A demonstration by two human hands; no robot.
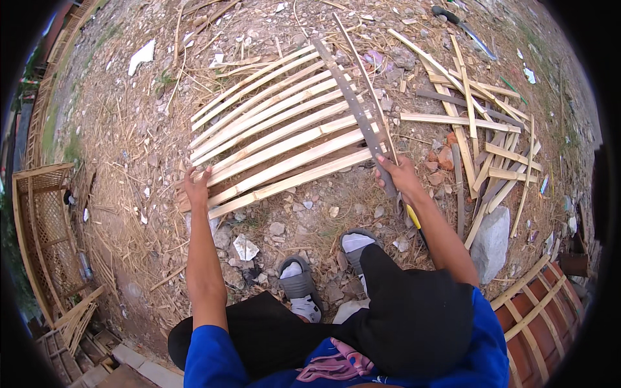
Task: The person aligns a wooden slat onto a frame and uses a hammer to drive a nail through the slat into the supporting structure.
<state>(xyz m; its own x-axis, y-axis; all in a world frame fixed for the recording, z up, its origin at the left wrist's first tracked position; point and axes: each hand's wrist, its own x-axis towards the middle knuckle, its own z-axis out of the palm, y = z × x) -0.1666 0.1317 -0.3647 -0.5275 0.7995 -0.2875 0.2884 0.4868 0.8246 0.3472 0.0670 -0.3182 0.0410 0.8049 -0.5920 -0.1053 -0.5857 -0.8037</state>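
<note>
In front of my feet lies a panel of pale wooden slats (278,145), side by side with gaps between them. At its near left corner my left hand (198,187) is closed around the slat ends; its grip is partly hidden. My right hand (396,176) is closed on the near end of a long dark wooden strip (352,100), which runs across the slats' right ends. Just right of it is a thinner wooden strip (363,71), its near end close to my right hand. Beside my right forearm shows a yellow and black handle (414,218); its tool is mostly hidden.
Loose wooden strips (472,119) lie in a crossed pile to the right, by a large grey stone (491,242) and broken bricks (445,158). A black-handled blade (464,29) lies far right. Wooden lattice frames stand left (48,226) and near right (537,310). Stones and straw litter the ground.
</note>
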